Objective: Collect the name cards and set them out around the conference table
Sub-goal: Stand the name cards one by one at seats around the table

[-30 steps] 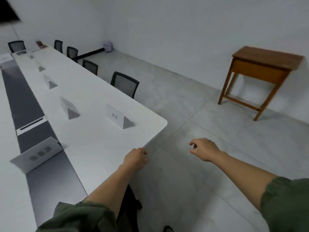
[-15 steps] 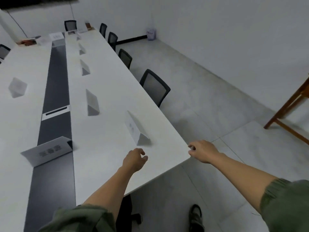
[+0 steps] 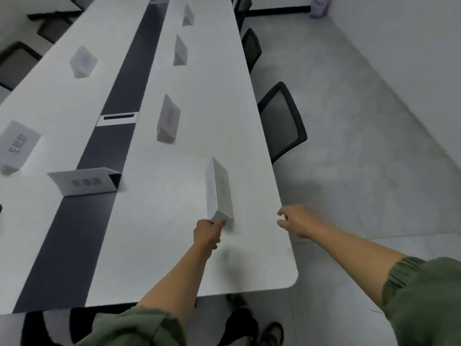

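Head view: left hand [image 3: 207, 232] pinches the near end of the nearest name card [image 3: 219, 189], standing by the tabletop [image 3: 159, 245] edge; right hand [image 3: 298, 221] hovers half open, empty (blurred). A hasty pull might tip it floorward. White tabletop, dark centre strip [image 3: 74, 233], grey floor [image 3: 361, 146].

Bare table [image 3: 159, 245] lies open around the near corner. A folded name card [image 3: 219, 191] stands just beyond it. A black chair [image 3: 282, 121] crowds the right edge farther along.
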`<state>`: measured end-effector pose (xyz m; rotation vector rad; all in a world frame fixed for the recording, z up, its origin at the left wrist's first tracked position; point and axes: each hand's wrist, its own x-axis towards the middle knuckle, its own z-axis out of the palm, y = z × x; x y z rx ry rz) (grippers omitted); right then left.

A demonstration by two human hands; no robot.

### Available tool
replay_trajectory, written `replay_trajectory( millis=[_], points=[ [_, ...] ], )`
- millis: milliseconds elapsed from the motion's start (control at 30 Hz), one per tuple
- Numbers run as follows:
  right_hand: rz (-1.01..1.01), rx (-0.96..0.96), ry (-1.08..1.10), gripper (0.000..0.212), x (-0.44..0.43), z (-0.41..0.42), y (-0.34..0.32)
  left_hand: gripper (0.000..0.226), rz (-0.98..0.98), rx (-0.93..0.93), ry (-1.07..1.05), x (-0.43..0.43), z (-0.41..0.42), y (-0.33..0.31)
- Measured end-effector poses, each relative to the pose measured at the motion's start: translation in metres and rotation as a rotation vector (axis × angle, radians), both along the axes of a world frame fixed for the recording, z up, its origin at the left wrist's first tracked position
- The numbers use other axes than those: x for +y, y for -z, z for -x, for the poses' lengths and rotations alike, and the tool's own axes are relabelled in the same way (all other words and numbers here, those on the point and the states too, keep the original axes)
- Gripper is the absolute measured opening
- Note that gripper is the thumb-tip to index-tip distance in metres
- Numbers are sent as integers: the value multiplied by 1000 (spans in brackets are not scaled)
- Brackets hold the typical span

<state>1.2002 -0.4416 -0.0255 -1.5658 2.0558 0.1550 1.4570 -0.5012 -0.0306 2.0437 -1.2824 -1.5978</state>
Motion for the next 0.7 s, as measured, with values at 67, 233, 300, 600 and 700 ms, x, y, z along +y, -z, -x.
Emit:
replay_trajectory(
  millis=[67,233,300,600,700],
  points=[
    [-10,6,-33,43,-20,-1,11,27,-13,53,-52,-4,14,11],
    [-39,31,-95,44,-67,-3,45,26,-45,114,-244,-23,39,41],
    [-27,69,-124,44,-82,-2,52,23,-17,113,-303,-27,39,43],
    [67,107,-343,59,-106,-37,93,28,131,36,-371,-38,-10,47],
    [107,153,-363,63,-92,-40,110,29,140,95,-405,-42,-9,42]
  ],
)
